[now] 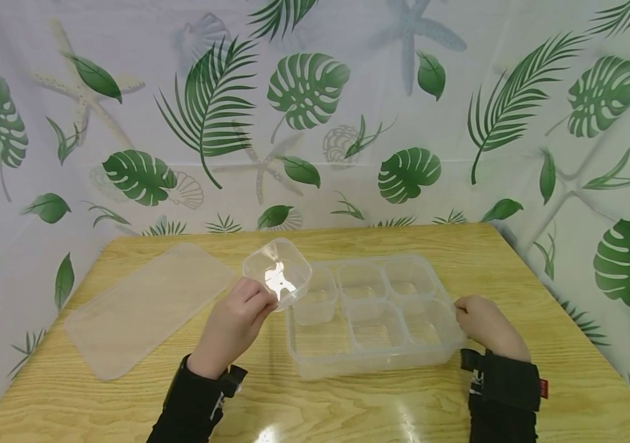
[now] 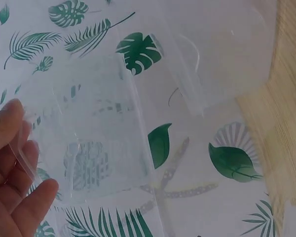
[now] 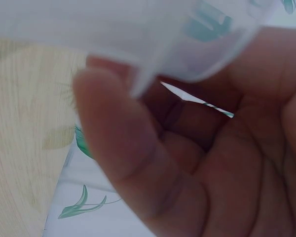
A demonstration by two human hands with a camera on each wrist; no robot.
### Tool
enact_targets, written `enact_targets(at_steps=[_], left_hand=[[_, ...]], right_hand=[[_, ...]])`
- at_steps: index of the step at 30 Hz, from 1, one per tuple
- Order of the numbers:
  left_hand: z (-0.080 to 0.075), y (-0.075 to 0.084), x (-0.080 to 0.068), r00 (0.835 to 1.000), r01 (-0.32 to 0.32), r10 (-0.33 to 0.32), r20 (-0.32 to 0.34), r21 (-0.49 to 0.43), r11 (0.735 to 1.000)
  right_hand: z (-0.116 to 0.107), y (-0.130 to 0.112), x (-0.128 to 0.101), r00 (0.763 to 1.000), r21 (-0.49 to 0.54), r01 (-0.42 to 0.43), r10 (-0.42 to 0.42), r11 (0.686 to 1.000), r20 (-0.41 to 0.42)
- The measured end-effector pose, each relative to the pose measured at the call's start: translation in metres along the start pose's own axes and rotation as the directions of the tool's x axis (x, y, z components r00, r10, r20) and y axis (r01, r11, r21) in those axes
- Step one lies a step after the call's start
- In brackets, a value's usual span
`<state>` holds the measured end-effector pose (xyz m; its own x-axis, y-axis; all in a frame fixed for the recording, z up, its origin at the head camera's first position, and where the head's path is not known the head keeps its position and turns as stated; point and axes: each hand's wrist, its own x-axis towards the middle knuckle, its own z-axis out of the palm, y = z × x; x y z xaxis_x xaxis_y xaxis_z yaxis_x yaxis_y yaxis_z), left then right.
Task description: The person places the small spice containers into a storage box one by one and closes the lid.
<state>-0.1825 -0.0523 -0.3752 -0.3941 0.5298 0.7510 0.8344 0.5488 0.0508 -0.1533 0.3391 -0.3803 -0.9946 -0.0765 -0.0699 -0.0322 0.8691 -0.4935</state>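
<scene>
My left hand (image 1: 233,325) held one small clear cup (image 1: 277,272) by its rim, thumb and fingers (image 2: 19,173) pinched on the near edge, the cup tipped on its side and raised just above the left end of the clear tray (image 1: 315,363). In the left wrist view the cup (image 2: 96,138) showed as a see-through wall against the leaf-print curtain (image 1: 315,111).

My right hand (image 1: 486,326) gripped the right end of the tray, fingers curled over its rim. The right wrist view confirmed this: the thumb (image 3: 123,148) lay under a clear plastic edge (image 3: 153,44), with the palm closed in behind it.

The tray sat low and right of centre in the head view, on the wooden table (image 1: 348,406). Five cups (image 1: 376,307) remained seated in it: three along the far row and two at the near row's centre and right. The near-left compartment (image 1: 315,341) stood bare, and I judged that the lifted cup belonged there.

The flat lid (image 1: 143,307) lay on the table at the left of the frame, well apart from the tray.

Assessment: the lid was already off and one cup of six was out of its seat. Whether that cup was going in or coming out I could not tell. No contents were visible in any cup.
</scene>
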Motion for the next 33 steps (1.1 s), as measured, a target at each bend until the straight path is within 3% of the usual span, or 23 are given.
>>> enact_targets(at_steps=[5,11,18,33], left_hand=[[0.006,0.01,0.003,0.995,-0.095,0.096,0.017,-0.024,0.995],[0.013,0.017,0.003,0.988,-0.133,0.139,0.071,-0.084,0.988],[0.02,0.021,0.001,0.975,-0.191,0.203,0.09,-0.125,0.974],[0.029,0.024,-0.002,0.963,-0.192,0.224,0.151,-0.198,0.961]], right_hand=[[0.0,0.0,0.0,1.0,-0.001,0.003,-0.003,1.0,-0.007],[0.0,-0.002,0.0,1.0,-0.013,-0.004,0.004,1.0,-0.004],[0.0,-0.002,0.001,1.0,-0.006,-0.007,0.007,1.0,0.001],[-0.002,-0.001,0.0,1.0,0.0,-0.002,0.002,1.0,0.014]])
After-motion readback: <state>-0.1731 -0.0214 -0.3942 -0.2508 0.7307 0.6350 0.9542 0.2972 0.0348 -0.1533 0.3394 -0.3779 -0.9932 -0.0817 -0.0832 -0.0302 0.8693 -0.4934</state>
